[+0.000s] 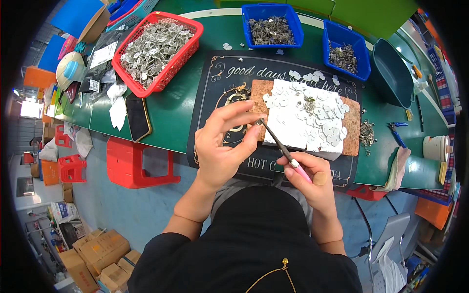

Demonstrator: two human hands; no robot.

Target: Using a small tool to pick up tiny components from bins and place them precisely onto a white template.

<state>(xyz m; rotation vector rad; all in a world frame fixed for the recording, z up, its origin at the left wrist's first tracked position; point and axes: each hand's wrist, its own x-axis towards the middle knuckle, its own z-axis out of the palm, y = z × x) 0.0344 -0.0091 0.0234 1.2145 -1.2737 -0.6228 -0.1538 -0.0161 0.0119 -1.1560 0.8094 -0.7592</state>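
My left hand [222,139] is raised over the dark printed mat [207,97], its thumb and fingertips closed on a tiny metallic piece [258,121] too small to name. My right hand [312,178] grips a slim pen-like tool with a pink handle [300,171] and a dark tapered shaft [277,139]. The tool's tip meets the piece at my left fingertips. Just right of the tip is a white block [288,139] on a reddish-brown board [351,127]. Many small flat white pieces [330,115] are spread over the block, with a few small metal bits among them.
A red basket [195,36] full of small clear-looking parts stands far left, near a phone [138,117]. Two blue bins [298,27] at the back hold metal bits. On the right are a teal basin [391,73], blue-handled pliers [398,134] and a cloth [398,168].
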